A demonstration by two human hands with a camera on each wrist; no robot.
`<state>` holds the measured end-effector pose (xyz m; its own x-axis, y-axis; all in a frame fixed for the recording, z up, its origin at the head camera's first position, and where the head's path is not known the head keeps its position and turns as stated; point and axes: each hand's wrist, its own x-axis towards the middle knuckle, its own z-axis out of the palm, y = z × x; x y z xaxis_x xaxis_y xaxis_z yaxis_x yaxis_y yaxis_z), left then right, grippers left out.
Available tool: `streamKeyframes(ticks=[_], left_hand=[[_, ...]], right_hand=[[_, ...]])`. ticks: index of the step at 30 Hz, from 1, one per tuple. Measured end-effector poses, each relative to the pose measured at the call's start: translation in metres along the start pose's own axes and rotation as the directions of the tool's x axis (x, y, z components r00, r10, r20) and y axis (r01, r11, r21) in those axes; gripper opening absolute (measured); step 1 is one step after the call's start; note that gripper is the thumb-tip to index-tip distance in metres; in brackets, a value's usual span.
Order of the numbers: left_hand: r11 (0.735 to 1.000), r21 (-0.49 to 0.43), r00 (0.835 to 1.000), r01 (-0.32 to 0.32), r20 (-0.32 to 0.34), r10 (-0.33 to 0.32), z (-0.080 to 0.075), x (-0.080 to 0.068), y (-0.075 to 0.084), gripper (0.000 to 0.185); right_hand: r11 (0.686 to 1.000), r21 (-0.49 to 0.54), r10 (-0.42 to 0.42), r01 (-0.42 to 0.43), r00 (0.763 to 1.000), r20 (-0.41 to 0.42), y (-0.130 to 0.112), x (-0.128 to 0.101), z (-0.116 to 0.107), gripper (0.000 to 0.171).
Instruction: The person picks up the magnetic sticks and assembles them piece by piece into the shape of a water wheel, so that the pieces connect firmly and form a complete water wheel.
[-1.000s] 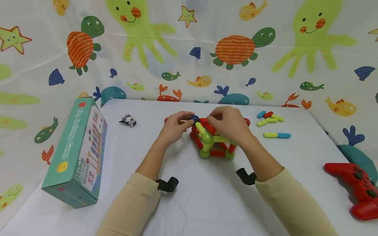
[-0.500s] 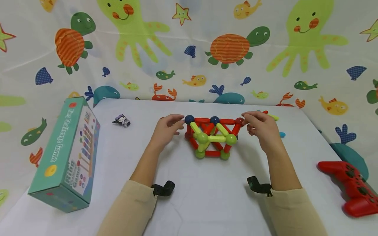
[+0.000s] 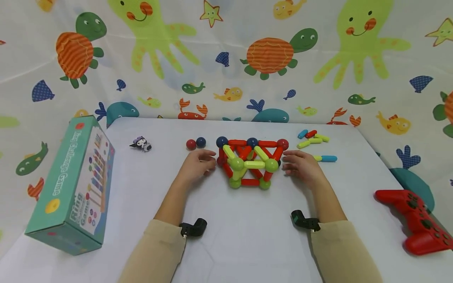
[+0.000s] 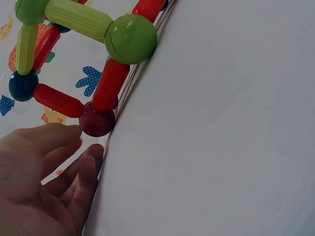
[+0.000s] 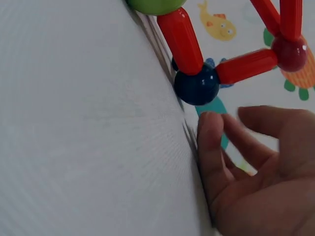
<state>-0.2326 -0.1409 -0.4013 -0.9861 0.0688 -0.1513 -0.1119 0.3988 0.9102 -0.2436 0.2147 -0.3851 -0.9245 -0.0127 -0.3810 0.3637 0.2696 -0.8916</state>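
Note:
A frame of magnetic sticks and balls (image 3: 254, 164) stands mid-table, built of red and yellow-green sticks with blue, red and green balls. At its left side is my left hand (image 3: 196, 167), fingers loosely curved and gripping nothing. The left wrist view shows the thumb tip right by the dark red ball (image 4: 97, 119); whether they touch I cannot tell. To the frame's right, my right hand (image 3: 301, 167) has its fingers loosely bent around nothing. In the right wrist view, a small gap separates its fingertips from the dark blue ball (image 5: 197, 87).
A loose red ball (image 3: 191, 144) and blue ball (image 3: 201, 142) lie behind my left hand. Several loose sticks (image 3: 315, 140) are at the back right. A teal game box (image 3: 60, 188) stands left, near a small figurine (image 3: 141, 144). A red game controller (image 3: 417, 222) lies at right.
My right hand has left the frame's top, passed its upper right corner and lowered beside it. My left hand has drawn down from the upper left blue ball, uncovering two loose balls.

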Motion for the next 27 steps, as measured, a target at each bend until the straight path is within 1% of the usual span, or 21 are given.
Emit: streamKeyframes(ticks=[2, 5, 8, 12, 16, 20, 25, 27], left_hand=[[0.999, 0.034, 1.000, -0.024, -0.008, 0.024, 0.003, 0.002, 0.000, 0.036], [0.996, 0.080, 0.998, -0.050, -0.031, 0.052, 0.004, 0.004, -0.001, 0.034], [0.992, 0.110, 0.997, -0.055, -0.044, 0.060, 0.007, 0.004, -0.004, 0.032], [0.980, 0.179, 0.995, -0.082, -0.049, 0.093, 0.010, 0.003, -0.006, 0.031], [0.963, 0.250, 0.992, -0.104, -0.041, 0.118, 0.011, 0.002, -0.004, 0.034], [0.951, 0.291, 0.993, -0.103, -0.025, 0.115, 0.014, 0.001, -0.002, 0.039], [0.927, 0.361, 0.993, -0.102, -0.017, 0.116, 0.018, 0.000, 0.002, 0.043], [0.917, 0.385, 0.993, -0.102, -0.018, 0.118, 0.020, 0.000, 0.003, 0.044]], right_hand=[[0.998, -0.066, -0.028, 0.025, 0.999, -0.035, 0.002, 0.001, 0.004, 0.048], [0.988, -0.135, -0.084, 0.076, 0.995, -0.058, 0.004, 0.004, 0.008, 0.043], [0.985, -0.145, -0.101, 0.092, 0.993, -0.060, 0.006, 0.005, 0.009, 0.040], [0.984, -0.149, -0.106, 0.097, 0.993, -0.053, 0.010, 0.005, 0.008, 0.039], [0.973, -0.195, -0.133, 0.126, 0.991, -0.023, 0.010, 0.005, 0.008, 0.041], [0.951, -0.261, -0.165, 0.165, 0.986, 0.023, 0.010, 0.005, 0.007, 0.044], [0.926, -0.323, -0.184, 0.195, 0.981, 0.064, 0.009, 0.003, 0.005, 0.045], [0.921, -0.334, -0.186, 0.201, 0.980, 0.076, 0.009, 0.003, 0.005, 0.046]])
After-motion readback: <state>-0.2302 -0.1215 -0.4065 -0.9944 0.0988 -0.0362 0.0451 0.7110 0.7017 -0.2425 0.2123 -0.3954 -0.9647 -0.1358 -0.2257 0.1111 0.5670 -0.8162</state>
